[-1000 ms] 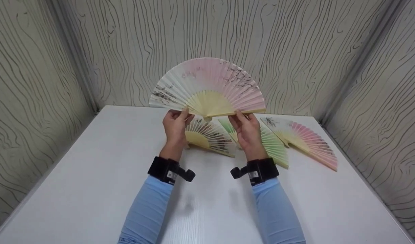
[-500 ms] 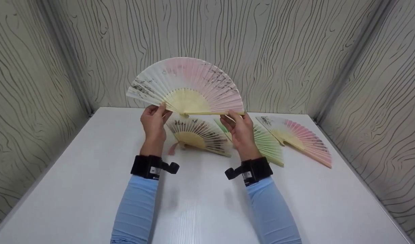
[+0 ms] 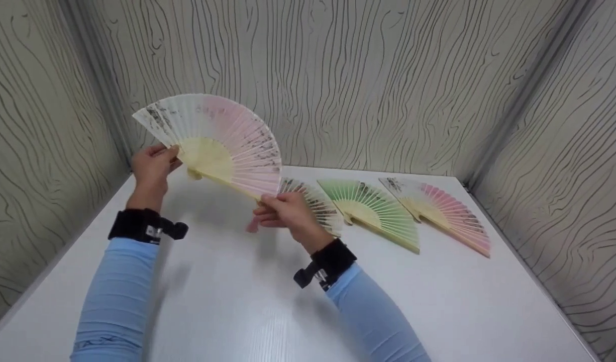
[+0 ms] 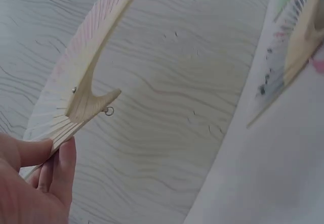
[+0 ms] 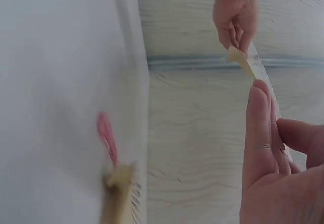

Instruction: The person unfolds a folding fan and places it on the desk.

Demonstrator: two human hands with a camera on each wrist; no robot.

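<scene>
**Open fan held up between both hands, left of the fans on the desk**

You held the pink-and-white fan (image 3: pixel 215 141) fully spread and lifted above the desk (image 3: pixel 237 311), tilted so its white end pointed up toward the wall corner. Your left hand (image 3: pixel 152 165) pinched the guard stick at the white end, thumb and fingers curled on the slat just beside the pivot; the left wrist view showed the same pinch (image 4: pixel 35 183), with the small metal ring (image 4: pixel 109 111) hanging at the pivot. Your right hand (image 3: pixel 283 211) pinched the opposite guard stick at the pink end, fingers closed on its edge, low and close to the desk. In the right wrist view your right hand's fingers (image 5: pixel 263 128) lay along the thin edge of the fan, with your left hand seen beyond it.

Relative to the held fan, three more open fans lay flat on the desk to its right, in a row along the back wall: a cream fan with dark markings (image 3: pixel 313 201), partly hidden behind your right hand, then a green fan (image 3: pixel 376 208), then a pink fan (image 3: pixel 441 211) farthest off. A pink tassel (image 3: pixel 251 226) lay on the desk just under your right hand.
</scene>
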